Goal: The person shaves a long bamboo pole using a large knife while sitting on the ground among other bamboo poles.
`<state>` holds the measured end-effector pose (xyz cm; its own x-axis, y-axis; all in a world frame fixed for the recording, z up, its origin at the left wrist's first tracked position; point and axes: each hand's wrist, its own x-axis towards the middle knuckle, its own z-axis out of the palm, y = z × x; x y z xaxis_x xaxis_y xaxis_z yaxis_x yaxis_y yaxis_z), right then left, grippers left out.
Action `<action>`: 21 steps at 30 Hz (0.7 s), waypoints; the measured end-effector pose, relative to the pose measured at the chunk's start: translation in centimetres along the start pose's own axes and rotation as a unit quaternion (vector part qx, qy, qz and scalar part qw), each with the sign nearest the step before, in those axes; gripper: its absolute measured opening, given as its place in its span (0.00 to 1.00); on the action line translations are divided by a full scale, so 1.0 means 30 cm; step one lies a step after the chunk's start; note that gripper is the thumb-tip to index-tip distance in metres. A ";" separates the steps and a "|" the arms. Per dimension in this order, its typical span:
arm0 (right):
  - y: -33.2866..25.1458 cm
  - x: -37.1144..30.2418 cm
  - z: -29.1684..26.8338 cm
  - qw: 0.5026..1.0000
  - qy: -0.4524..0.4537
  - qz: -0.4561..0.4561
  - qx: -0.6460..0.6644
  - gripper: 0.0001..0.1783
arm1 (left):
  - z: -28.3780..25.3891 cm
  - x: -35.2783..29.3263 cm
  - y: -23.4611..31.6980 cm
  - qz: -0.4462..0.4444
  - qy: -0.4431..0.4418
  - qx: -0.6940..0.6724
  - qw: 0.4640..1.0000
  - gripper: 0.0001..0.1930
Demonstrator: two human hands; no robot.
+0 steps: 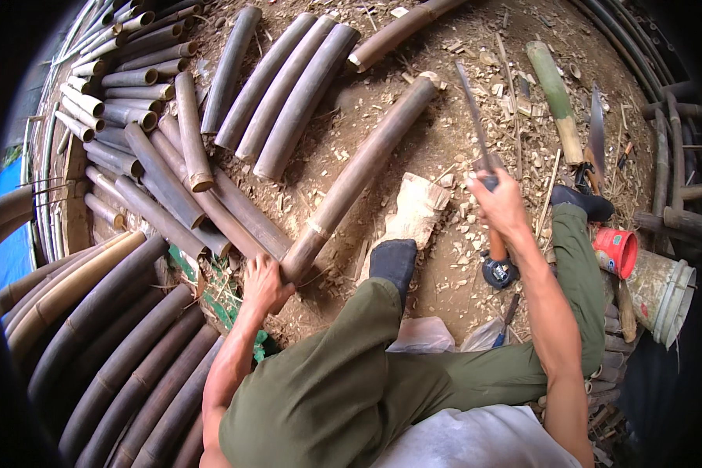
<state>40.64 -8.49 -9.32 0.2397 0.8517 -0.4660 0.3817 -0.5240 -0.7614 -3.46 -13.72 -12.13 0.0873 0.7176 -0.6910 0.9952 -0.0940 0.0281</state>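
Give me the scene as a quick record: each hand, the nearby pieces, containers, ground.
Left hand: at the near end of the long brown bamboo piece; grip unclear
Right hand: holding a long-bladed tool, blade pointing away from the person
Left side: many bamboo pieces, piled
Upper right: green bamboo piece
Containers: red container, whitish bucket, right side
Ground: dirt with pale chips
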 end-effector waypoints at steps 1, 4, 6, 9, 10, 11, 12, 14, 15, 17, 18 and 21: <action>-0.033 -0.059 -0.014 1.000 0.011 0.003 0.024 0.20 | -0.015 0.019 0.022 0.018 0.051 0.030 0.998 0.33; 0.077 -0.146 -0.063 0.996 0.066 -0.027 -0.044 0.15 | -0.082 0.193 0.286 0.094 0.184 -0.061 0.977 0.48; 0.039 -0.220 -0.047 0.998 0.060 0.027 0.020 0.10 | -0.127 0.296 0.482 0.116 0.172 -0.090 0.974 0.53; 0.111 -0.276 -0.015 0.992 0.072 -0.066 0.077 0.16 | -0.112 0.505 0.499 0.035 0.156 -0.111 0.981 0.47; 0.171 -0.281 -0.013 0.989 0.094 -0.093 0.064 0.24 | -0.163 0.522 0.505 0.059 0.135 -0.143 0.979 0.44; 0.170 -0.296 -0.015 0.989 0.079 -0.057 0.110 0.29 | -0.223 0.507 0.488 0.076 0.112 -0.172 0.976 0.42; 0.252 -0.272 -0.019 0.977 0.144 -0.158 -0.016 0.29 | -0.299 0.487 0.467 0.109 0.148 -0.221 0.958 0.41; 0.284 -0.285 -0.004 0.984 0.124 -0.115 -0.051 0.28 | -0.464 0.390 0.438 0.176 0.240 -0.282 0.912 0.38; 0.201 -0.310 0.022 0.998 0.042 0.016 0.046 0.27 | -0.538 0.339 0.381 0.154 0.225 -0.402 0.874 0.36; 0.216 -0.305 0.058 0.998 0.049 -0.026 0.001 0.20 | -0.698 0.222 0.358 0.180 0.274 -0.481 0.813 0.30; 0.212 -0.304 0.069 0.999 0.026 -0.018 0.003 0.19 | -0.744 0.170 0.350 0.213 0.307 -0.551 0.746 0.25; 0.224 -0.282 0.109 0.997 0.006 -0.077 -0.018 0.19 | -0.761 0.104 0.321 0.228 0.353 -0.674 0.608 0.19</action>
<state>38.26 -19.19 -11.97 0.1857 0.9220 -0.3398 0.4464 -0.3872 -0.8067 7.40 3.36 2.48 -0.1078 0.9910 0.0788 -0.0491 -0.0845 0.9952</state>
